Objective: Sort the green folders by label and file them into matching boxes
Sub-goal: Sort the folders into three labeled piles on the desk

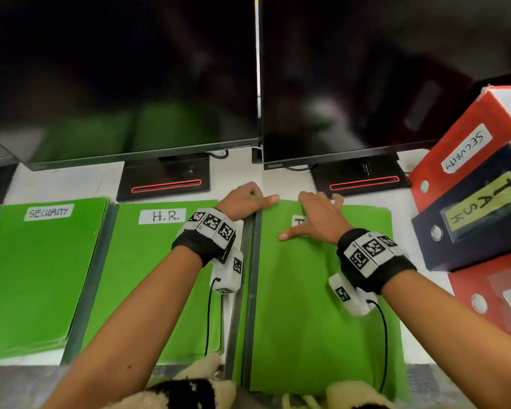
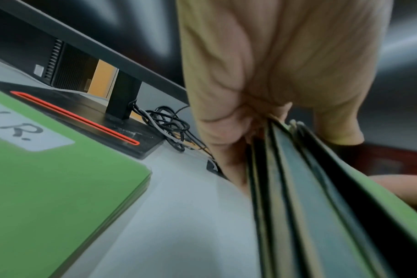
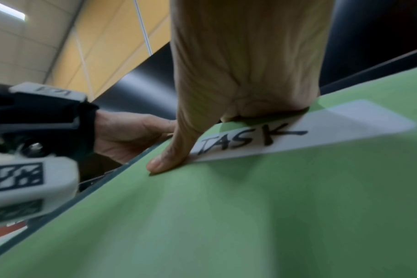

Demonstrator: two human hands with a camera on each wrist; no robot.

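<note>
So the stack of flat green card folders labelled TASK [image 1: 322, 290] sits on the white desk [image 1: 80, 178] at the right, next to the H.R. pile of green folders [image 1: 154, 276] and the SECURITY pile of green folders [image 1: 33, 270] further left. The left hand [image 1: 245, 202] has its fingers curled round the far left corner of the TASK stack, pinching several spines together. The right hand [image 1: 313, 216] lies on top, fingers hooked over the far edge, thumb pressed flat beside the white label.

My guess on handling: thin card, light but floppy, and the smooth covers will probably slide on each other. I'd grip along the spine side, where it's stiffest, and keep it squeezed. It likely belongs in the dark blue box file marked TASK [image 1: 469, 219], between the red box file marked SECURITY [image 1: 455, 149] and another red box file [image 1: 490, 293].
</note>
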